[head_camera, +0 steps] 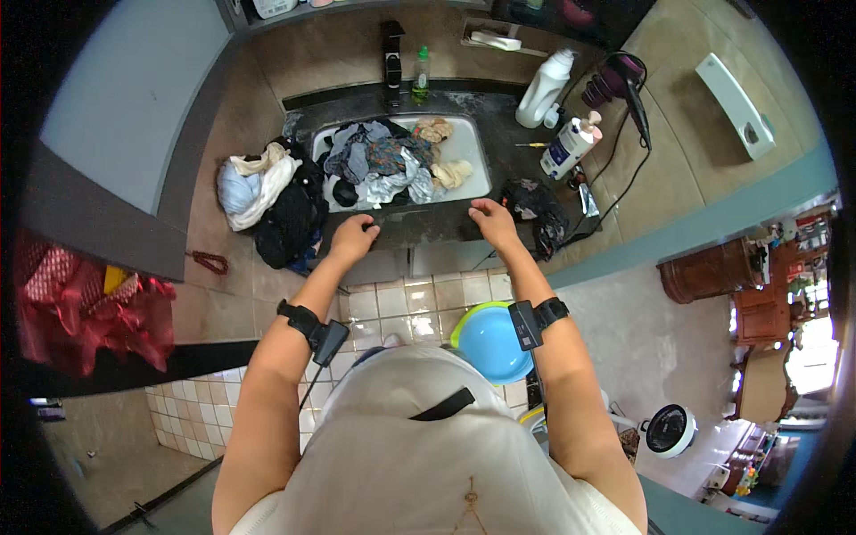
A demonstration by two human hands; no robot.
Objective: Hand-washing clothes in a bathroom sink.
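Note:
My left hand (354, 237) rests at the front edge of the dark countertop, thumb and fingers apart, holding nothing. Near the sink's front right corner, my right hand (491, 221) is also empty, its fingers loosely curled and apart. Between and beyond them lies a white rectangular sink (476, 157) with a heap of mixed clothes (384, 157), dark, patterned and grey. Beige cloth pieces (453, 174) lie at its right side. Left of the sink, a pile of black garments (291, 221) bears white and light blue cloth (257, 190). A black faucet (392, 63) stands behind the sink.
On the right counter stand a white detergent bottle (544, 90) and a pump bottle (568, 148); a black plastic bag (538, 210) lies in front. A hair dryer (625, 90) hangs with its cord looping down. A green dish-soap-like bottle (421, 75) stands behind the sink. A blue basin (495, 342) is on the tiled floor.

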